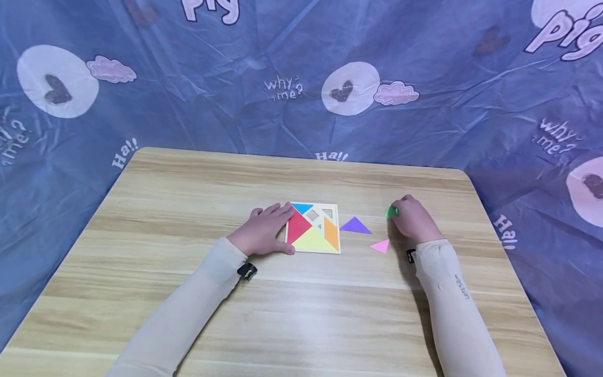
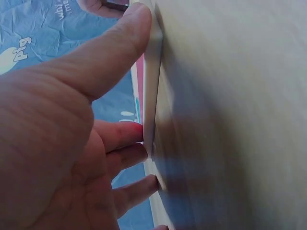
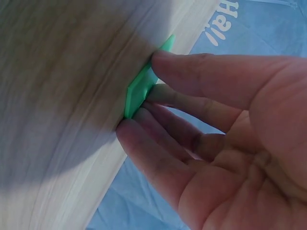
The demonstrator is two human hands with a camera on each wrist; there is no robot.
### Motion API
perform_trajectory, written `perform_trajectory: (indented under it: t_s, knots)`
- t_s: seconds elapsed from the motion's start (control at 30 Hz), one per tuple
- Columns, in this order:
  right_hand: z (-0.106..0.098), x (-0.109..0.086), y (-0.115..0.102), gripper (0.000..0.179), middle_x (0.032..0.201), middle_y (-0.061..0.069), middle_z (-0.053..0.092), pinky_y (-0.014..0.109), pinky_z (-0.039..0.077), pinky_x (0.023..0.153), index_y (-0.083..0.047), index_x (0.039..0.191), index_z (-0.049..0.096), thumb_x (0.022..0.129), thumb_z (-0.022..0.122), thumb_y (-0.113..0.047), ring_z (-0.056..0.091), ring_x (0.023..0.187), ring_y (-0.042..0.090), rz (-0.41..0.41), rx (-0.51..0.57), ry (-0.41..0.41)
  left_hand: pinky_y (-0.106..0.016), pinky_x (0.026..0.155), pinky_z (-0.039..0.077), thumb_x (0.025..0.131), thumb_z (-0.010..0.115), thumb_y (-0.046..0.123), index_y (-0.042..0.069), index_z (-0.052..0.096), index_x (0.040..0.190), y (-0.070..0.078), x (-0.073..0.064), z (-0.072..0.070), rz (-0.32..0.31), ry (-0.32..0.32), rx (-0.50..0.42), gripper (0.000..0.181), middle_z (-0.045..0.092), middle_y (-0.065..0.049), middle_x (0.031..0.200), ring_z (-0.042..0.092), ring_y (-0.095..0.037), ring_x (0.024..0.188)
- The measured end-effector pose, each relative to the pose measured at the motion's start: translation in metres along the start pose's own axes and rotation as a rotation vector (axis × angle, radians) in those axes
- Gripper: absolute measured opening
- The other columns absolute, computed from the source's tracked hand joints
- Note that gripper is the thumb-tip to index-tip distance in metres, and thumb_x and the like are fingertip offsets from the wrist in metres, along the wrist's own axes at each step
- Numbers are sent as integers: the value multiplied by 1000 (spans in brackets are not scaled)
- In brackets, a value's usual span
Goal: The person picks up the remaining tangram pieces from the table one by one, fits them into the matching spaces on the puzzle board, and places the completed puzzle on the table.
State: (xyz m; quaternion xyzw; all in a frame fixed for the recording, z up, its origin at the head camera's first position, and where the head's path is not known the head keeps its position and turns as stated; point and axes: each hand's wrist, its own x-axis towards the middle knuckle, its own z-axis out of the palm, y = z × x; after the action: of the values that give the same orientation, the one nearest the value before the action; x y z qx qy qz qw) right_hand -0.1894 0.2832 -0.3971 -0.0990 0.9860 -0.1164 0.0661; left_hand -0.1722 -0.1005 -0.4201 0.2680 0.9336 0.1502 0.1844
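Note:
My left hand [image 1: 264,230] rests at the left side of a square tangram board [image 1: 321,220], fingers fairly straight along its edge and over the red triangle [image 1: 298,226], thumb at the near-left corner. Also lying in the board are a blue triangle [image 1: 302,208], a yellow triangle [image 1: 313,242] and an orange parallelogram [image 1: 331,233]; other parts of it show bare. To the right, my right hand [image 1: 414,219] pinches a flat green tangram piece [image 3: 138,93] low at the tabletop, thumb on one edge and fingers on another. The fingers partly cover this piece.
Between board and right hand lie a purple triangle [image 1: 356,225], close to the board's right edge, and a pink triangle [image 1: 381,246] nearer me. The wooden table [image 1: 301,314] ends at the back against a blue printed cloth [image 1: 264,120].

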Motion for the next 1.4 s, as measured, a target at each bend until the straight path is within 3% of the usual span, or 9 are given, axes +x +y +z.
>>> perform_trajectory:
  t_s: [0.2, 0.43, 0.7, 1.03, 1.4]
  knots:
    - [-1, 1, -1, 18, 107, 33, 58, 55, 51, 86, 14, 105, 68, 97, 57, 3, 57, 94, 41, 41, 5, -15, -64, 121, 17, 86, 75, 63, 13, 22, 166, 3, 2, 1, -6, -6, 4, 108, 15, -3, 173, 14, -31, 159]
    - [1, 2, -3, 28, 112, 38, 55, 62, 51, 90, 20, 117, 62, 95, 51, 5, 59, 102, 52, 47, -12, -33, -64, 121, 17, 86, 75, 63, 13, 23, 166, 2, 1, 2, -8, 1, 9, 108, 16, -4, 173, 14, -31, 159]
    - [2, -1, -1, 26, 106, 37, 56, 61, 53, 87, 20, 113, 62, 92, 58, 6, 61, 97, 51, 19, -28, -7, -63, 122, 15, 86, 75, 63, 13, 21, 166, 5, -1, 2, -13, -4, -3, 108, 15, -3, 173, 13, -31, 159]
    - [1, 0, -4, 31, 114, 39, 54, 63, 52, 89, 20, 118, 59, 95, 61, -2, 58, 102, 53, 111, 26, -31, -63, 122, 15, 86, 75, 62, 13, 22, 166, 5, -2, 5, -13, 10, 2, 108, 16, -3, 173, 14, -30, 159]
    - [1, 0, -3, 37, 116, 38, 53, 57, 50, 92, 22, 122, 58, 96, 62, -5, 57, 96, 44, 172, 94, -38, -65, 121, 16, 87, 75, 61, 12, 22, 166, 6, -5, 4, 7, 20, -7, 108, 15, -3, 174, 14, -32, 159]
